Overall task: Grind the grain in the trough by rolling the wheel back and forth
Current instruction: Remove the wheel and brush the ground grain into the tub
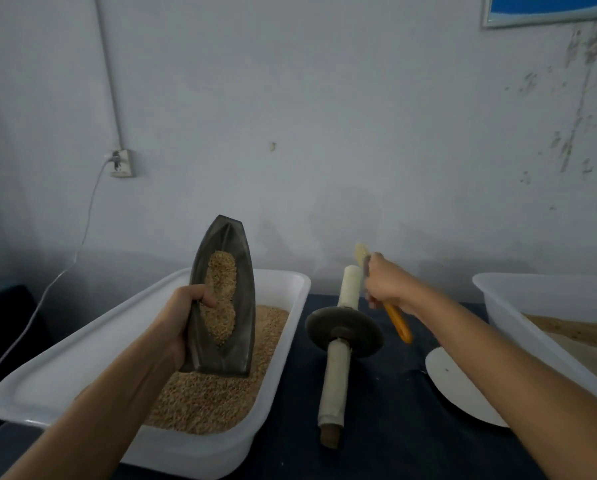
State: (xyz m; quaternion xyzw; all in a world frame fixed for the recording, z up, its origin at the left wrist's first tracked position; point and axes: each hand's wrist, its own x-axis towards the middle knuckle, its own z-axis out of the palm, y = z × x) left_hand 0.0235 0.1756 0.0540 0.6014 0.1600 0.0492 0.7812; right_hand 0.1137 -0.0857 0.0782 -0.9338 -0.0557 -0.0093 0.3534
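Head view: your left hand [182, 323] grips the grain-filled trough [225, 299], tilted up over the tub [82, 358]. Right of the tub lies the wheel [344, 331], axle pointing away from you, nearer your right hand [385, 282], which is clenched around a brush [395, 318].

From my seat, the right tub [546, 306] runs off the frame's right edge. My right hand [388, 284] covers the brush [397, 320] middle, its bristles blurred. The trough [236, 278] hides grain behind it; the tray [463, 389] slips under my forearm.
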